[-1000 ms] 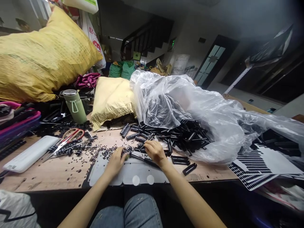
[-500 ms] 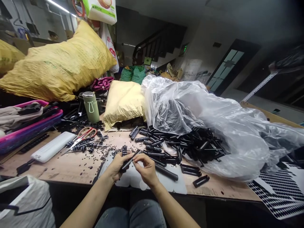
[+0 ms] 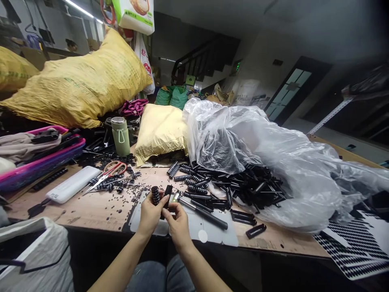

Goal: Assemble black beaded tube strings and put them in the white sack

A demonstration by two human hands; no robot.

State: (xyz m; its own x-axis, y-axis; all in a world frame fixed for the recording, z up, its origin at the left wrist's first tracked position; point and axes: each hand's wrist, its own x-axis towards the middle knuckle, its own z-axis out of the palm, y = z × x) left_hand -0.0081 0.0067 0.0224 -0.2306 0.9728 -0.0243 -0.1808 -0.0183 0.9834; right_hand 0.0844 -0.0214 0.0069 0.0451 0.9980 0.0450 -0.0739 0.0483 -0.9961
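Note:
My left hand [image 3: 151, 215] is closed around two pieces. One is a short black cylinder with white square marks [image 3: 155, 195], poking up by the thumb side. The other is a plain black tube-like piece [image 3: 167, 194], held nearly upright. My right hand [image 3: 178, 223] pinches at the lower part of this plain piece, its thumb and fingertips meeting there; anything small between them is hidden. Just beyond my right hand lies a hammer [image 3: 209, 215] with a metal head and black grip, on a pale grey mat [image 3: 225, 235].
Patterned cylinders [image 3: 184, 177] and plain black pieces [image 3: 255, 186] pile up ahead, partly under a clear plastic bag [image 3: 282, 162]. Scissors [image 3: 106, 174], a white power-bank-like block [image 3: 73, 184], a green bottle [image 3: 120, 138] and a pink-rimmed basket [image 3: 69, 148] stand left. Tiny black bits are scattered about.
The plain black piece has turned from slanted to nearly upright. My right hand has moved left and down to its lower part, uncovering the hammer's head. The view has shifted slightly.

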